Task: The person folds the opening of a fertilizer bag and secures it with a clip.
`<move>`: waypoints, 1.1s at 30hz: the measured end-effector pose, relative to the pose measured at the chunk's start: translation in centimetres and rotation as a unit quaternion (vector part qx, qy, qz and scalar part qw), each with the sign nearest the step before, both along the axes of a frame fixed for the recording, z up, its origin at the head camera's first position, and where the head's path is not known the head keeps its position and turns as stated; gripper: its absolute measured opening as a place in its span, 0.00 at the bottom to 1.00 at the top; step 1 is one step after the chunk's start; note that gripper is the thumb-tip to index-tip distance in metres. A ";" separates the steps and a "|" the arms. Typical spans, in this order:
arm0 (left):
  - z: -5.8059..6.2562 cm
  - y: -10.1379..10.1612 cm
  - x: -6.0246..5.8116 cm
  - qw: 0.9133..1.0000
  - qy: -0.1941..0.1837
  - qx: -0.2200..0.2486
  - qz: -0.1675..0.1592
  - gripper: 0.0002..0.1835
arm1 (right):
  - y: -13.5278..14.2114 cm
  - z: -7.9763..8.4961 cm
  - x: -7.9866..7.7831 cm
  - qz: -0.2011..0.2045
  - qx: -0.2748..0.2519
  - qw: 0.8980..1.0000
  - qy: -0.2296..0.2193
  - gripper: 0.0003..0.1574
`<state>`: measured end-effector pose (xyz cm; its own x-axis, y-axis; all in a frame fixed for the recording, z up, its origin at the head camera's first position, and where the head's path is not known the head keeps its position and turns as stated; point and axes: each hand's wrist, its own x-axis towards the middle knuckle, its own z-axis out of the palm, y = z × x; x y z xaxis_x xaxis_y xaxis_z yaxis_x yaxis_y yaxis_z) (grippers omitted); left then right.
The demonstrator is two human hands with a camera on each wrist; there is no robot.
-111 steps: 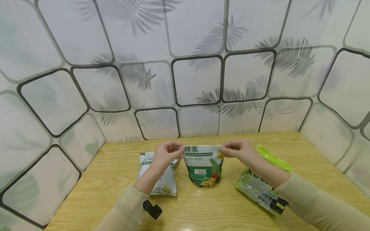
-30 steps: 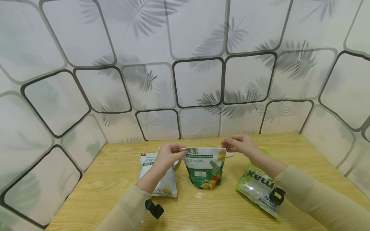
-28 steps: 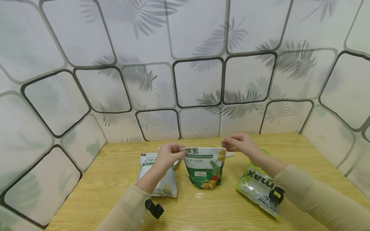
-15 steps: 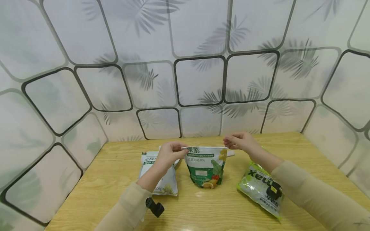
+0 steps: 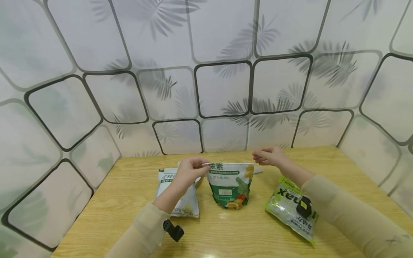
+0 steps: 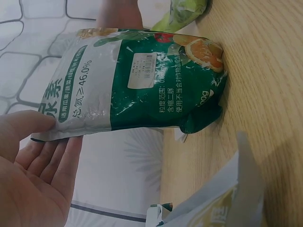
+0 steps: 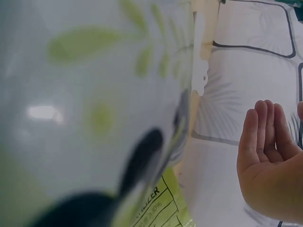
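Observation:
A green and white fertilizer bag (image 5: 227,184) stands upright on the table, with vegetables and an orange printed on its front. My left hand (image 5: 190,173) pinches its top left corner between thumb and fingers, as the left wrist view also shows with the bag's front (image 6: 132,71) facing the camera. Beyond the top right corner, my right hand (image 5: 271,157) hovers apart from the bag. In the right wrist view the fingers of that hand (image 7: 270,156) are extended side by side, holding nothing.
Behind my left forearm lies a white bag (image 5: 180,204). A lime and grey bag (image 5: 290,208) lies under my right forearm and fills much of the right wrist view. Some flat white item (image 5: 258,171) pokes out behind the fertilizer bag. Patterned walls border the wooden table (image 5: 226,236).
Earlier both hands held the fertilizer bag's top corners. My right hand has let go and drifted up and right, while the left keeps its pinch and the bag stays in place.

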<state>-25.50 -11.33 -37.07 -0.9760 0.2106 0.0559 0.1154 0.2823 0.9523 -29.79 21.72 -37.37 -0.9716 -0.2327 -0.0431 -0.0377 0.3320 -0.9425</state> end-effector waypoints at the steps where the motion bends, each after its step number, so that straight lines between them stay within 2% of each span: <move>1: 0.0 0.0 0.0 1.000 -0.001 0.001 0.000 0.11 | 0.1 0.0 -0.1 -0.002 0.002 1.000 -0.003 0.30; 12: 0.1 0.0 0.0 1.000 0.000 0.000 -0.003 0.11 | 0.4 0.2 -0.8 0.002 0.046 0.999 -0.019 0.32; 21: 0.1 0.1 -0.1 1.000 -0.005 0.002 0.002 0.10 | 0.2 0.4 -1.8 0.040 0.092 0.994 -0.047 0.36; 33: -0.1 0.0 -0.1 1.000 -0.008 0.012 0.002 0.11 | -1.2 0.2 -3.0 0.055 0.091 0.993 -0.060 0.34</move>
<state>-25.60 -11.29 -37.15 -0.9778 0.2049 0.0443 0.0982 0.2605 0.9605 -32.74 20.52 -37.15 -0.9261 -0.3142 -0.2088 0.0270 0.4969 -0.8674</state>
